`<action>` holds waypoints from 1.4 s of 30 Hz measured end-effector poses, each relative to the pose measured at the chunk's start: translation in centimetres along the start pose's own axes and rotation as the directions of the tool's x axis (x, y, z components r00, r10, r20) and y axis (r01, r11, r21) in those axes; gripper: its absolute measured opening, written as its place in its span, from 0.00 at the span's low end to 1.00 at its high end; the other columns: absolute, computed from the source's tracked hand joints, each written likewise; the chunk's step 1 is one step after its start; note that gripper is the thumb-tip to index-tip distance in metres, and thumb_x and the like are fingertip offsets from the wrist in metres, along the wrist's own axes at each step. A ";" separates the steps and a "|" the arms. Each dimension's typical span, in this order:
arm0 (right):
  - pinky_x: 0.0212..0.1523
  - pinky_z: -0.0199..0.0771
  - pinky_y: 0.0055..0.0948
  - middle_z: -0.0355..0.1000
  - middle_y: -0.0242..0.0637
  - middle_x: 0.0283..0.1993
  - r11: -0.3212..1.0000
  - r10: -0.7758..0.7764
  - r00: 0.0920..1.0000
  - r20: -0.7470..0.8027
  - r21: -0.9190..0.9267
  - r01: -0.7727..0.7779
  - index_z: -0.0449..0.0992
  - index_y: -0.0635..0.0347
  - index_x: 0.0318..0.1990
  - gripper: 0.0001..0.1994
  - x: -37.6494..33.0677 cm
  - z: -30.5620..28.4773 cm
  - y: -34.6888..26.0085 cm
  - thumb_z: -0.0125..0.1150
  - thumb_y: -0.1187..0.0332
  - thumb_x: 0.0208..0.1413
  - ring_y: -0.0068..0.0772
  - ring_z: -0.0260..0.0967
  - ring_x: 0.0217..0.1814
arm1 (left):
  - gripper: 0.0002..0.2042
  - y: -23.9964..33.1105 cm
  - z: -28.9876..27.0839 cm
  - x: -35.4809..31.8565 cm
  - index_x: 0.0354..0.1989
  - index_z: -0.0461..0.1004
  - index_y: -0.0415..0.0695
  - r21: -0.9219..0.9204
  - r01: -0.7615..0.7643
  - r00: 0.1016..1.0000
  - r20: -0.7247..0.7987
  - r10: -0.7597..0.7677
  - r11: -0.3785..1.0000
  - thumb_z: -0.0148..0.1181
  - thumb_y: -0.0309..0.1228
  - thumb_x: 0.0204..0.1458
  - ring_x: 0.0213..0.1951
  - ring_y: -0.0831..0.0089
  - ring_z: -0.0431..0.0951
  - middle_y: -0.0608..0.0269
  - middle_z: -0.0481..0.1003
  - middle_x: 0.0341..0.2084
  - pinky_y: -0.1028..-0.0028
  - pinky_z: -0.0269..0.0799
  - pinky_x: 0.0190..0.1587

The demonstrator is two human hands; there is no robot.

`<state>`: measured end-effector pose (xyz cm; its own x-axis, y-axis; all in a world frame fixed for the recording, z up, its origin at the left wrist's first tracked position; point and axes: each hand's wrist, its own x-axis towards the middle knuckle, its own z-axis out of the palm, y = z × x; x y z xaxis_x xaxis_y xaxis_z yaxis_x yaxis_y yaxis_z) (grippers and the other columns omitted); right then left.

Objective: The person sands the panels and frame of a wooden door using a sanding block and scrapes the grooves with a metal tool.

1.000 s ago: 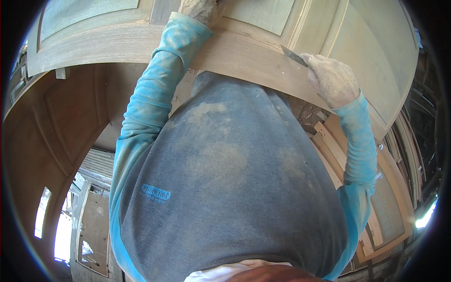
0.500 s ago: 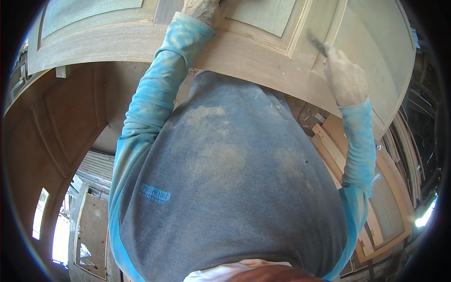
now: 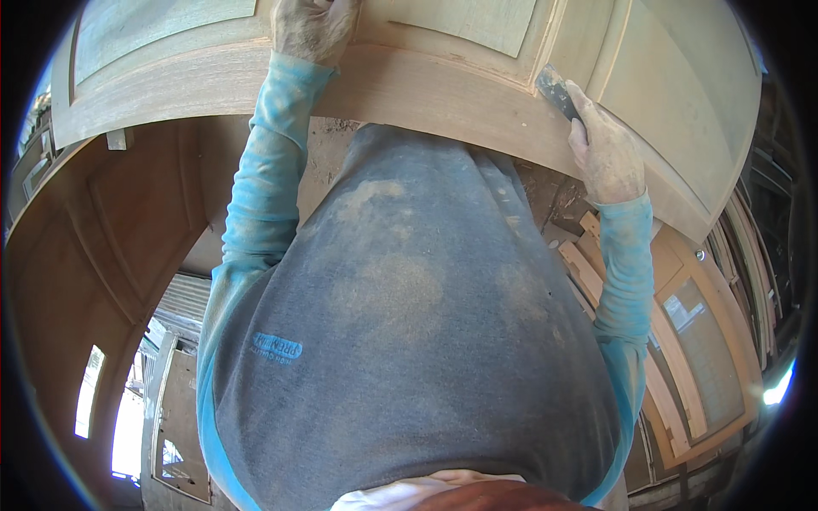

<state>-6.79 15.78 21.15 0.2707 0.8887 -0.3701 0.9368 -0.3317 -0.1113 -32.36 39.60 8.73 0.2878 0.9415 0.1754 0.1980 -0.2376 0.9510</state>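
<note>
A large pale wooden panelled door (image 3: pixel 443 89) lies across the top of the view, with raised mouldings around its panels. My right hand (image 3: pixel 607 157) is closed around a putty knife (image 3: pixel 556 90), whose smeared, dark flat blade points up and left at the corner of a moulding. My left hand (image 3: pixel 313 32) is over the door's near rail at the top edge, dusty and with its fingers curled. Something dark shows at its fingers, but the frame's edge cuts it off and I cannot make it out.
A brown panelled door (image 3: pixel 111 230) stands at the left, close to the pale door's edge. On the lower right is a framed wooden door (image 3: pixel 733 341) with loose wooden strips (image 3: pixel 669 383). More boards (image 3: pixel 750 255) are stacked at the far right.
My left hand has moved left along the door. My right hand has come slightly left and down, and the putty knife's blade now sits at the moulding corner with its flat side showing.
</note>
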 end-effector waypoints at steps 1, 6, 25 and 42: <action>0.44 0.79 0.48 0.80 0.44 0.41 0.999 0.008 1.000 0.012 -0.043 -0.008 0.74 0.48 0.65 0.23 -0.1 -0.1 -0.3 0.54 0.69 0.63 0.51 0.79 0.41 | 0.15 -0.6 -0.1 -0.2 0.52 0.77 0.38 -0.076 0.034 0.999 -0.019 -0.036 0.996 0.66 0.24 0.57 0.44 0.69 0.79 0.56 0.78 0.41 0.72 0.75 0.48; 0.42 0.79 0.48 0.79 0.44 0.37 0.984 0.068 0.995 0.068 -0.169 -0.056 0.73 0.47 0.66 0.24 -0.7 -0.7 -1.8 0.54 0.69 0.62 0.50 0.79 0.40 | 0.14 1.0 -1.2 -0.9 0.52 0.77 0.38 0.204 -0.007 0.998 0.067 -0.007 0.979 0.65 0.22 0.57 0.43 0.69 0.79 0.57 0.77 0.41 0.73 0.74 0.46; 0.45 0.78 0.50 0.79 0.47 0.48 0.966 0.208 0.978 0.033 0.151 -0.210 0.70 0.49 0.69 0.26 -2.2 1.0 -1.7 0.56 0.68 0.62 0.54 0.78 0.46 | 0.16 0.9 -1.6 -1.0 0.53 0.77 0.38 0.190 -0.015 0.996 0.093 -0.003 0.982 0.66 0.24 0.56 0.45 0.66 0.81 0.53 0.79 0.42 0.71 0.76 0.46; 0.50 0.80 0.37 0.78 0.51 0.57 0.853 0.370 0.882 -0.292 0.484 -0.198 0.71 0.64 0.66 0.22 0.8 5.0 4.6 0.56 0.72 0.65 0.41 0.80 0.52 | 0.21 -3.1 -9.9 -3.6 0.60 0.72 0.32 -0.210 0.138 0.963 -0.202 -0.181 0.968 0.67 0.29 0.62 0.52 0.73 0.78 0.57 0.79 0.49 0.74 0.73 0.57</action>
<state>-3.41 13.39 15.72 0.6501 0.7534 -0.0982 0.6380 -0.6115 -0.4679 -43.28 39.27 7.71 0.0522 0.9975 0.0477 0.0345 -0.0496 0.9982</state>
